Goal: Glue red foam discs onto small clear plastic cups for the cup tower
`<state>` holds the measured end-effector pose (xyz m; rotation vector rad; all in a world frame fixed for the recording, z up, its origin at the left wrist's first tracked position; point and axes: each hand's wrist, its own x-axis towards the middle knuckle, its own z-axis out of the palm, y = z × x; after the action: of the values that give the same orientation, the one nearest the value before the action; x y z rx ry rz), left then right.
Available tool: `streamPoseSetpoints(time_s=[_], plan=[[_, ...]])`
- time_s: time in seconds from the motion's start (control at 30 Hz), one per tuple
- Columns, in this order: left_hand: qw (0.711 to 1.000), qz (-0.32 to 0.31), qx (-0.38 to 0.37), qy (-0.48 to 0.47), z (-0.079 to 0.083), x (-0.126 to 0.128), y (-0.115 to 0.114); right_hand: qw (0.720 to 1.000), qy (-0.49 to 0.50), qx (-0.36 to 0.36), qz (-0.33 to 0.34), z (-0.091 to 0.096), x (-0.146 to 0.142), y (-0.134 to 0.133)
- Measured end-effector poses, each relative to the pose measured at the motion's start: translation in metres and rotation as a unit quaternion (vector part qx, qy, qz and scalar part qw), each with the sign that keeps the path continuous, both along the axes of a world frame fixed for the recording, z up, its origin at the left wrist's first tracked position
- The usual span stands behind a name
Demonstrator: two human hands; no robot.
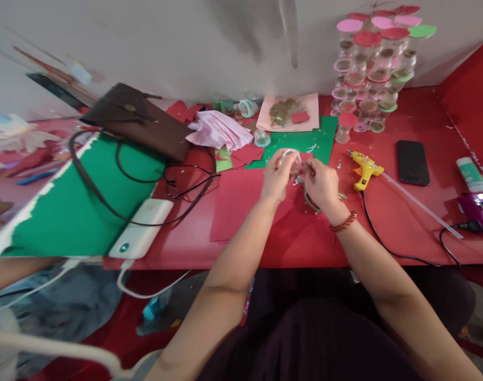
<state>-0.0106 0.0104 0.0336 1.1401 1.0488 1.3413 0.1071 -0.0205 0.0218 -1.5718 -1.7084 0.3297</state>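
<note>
My left hand [276, 175] and my right hand [321, 184] meet above the red table [400, 222], fingers pinched together on a small clear round container [292, 159] with a white rim. The left hand grips its left side; the right hand's fingertips pinch at its right edge. A beaded bracelet [343, 222] circles my right wrist. Under the hands lie a red paper sheet [237, 203] and a green sheet [305, 142]. Scissors [311, 203] lie partly hidden beneath my right hand.
A yellow glue gun [365, 169] and black phone [412, 162] lie right of the hands. Stacked clear jars with coloured lids [374, 69] stand at the back right. A brown bag [140, 119], pink cloth [220, 131], white power bank [142, 227] and green board [72, 203] fill the left.
</note>
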Motion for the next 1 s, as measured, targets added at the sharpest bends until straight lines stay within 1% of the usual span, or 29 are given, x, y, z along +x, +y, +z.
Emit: streamPoseSetpoints(time_s=[0.1,0.23,0.3,0.37,0.5,0.6,0.8,1.0], plan=[[1.0,0.001,0.001,-0.005,0.0002,-0.0034,0.002,0.995,0.093,-0.004,0.044,0.0012,0.0008,0.0007],[1.0,-0.004,0.015,0.005,0.0002,-0.0067,0.0033,0.991,0.107,-0.017,0.084,0.0035,0.0044,0.0051],[1.0,-0.007,0.023,0.018,0.0,-0.0069,0.0029,0.99,0.097,-0.023,0.098,0.0033,0.0064,0.0075],[0.999,-0.003,0.029,0.023,-0.0006,-0.0058,0.002,0.992,0.073,-0.023,0.096,0.0022,0.007,0.0085],[0.997,0.01,0.056,0.044,-0.0026,-0.0021,-0.0012,0.998,0.009,-0.022,0.057,0.0001,0.0037,0.0067],[0.996,0.018,0.072,0.058,-0.0037,0.0002,-0.0033,0.998,-0.01,-0.034,0.044,0.0005,0.0011,0.0047],[0.998,0.007,0.031,0.053,-0.0026,0.0006,-0.0027,0.997,-0.044,-0.048,0.041,-0.0004,0.0024,0.0056],[1.0,0.002,-0.025,0.015,0.0031,-0.0032,-0.0002,0.994,-0.096,-0.019,0.041,-0.0053,0.004,0.009]])
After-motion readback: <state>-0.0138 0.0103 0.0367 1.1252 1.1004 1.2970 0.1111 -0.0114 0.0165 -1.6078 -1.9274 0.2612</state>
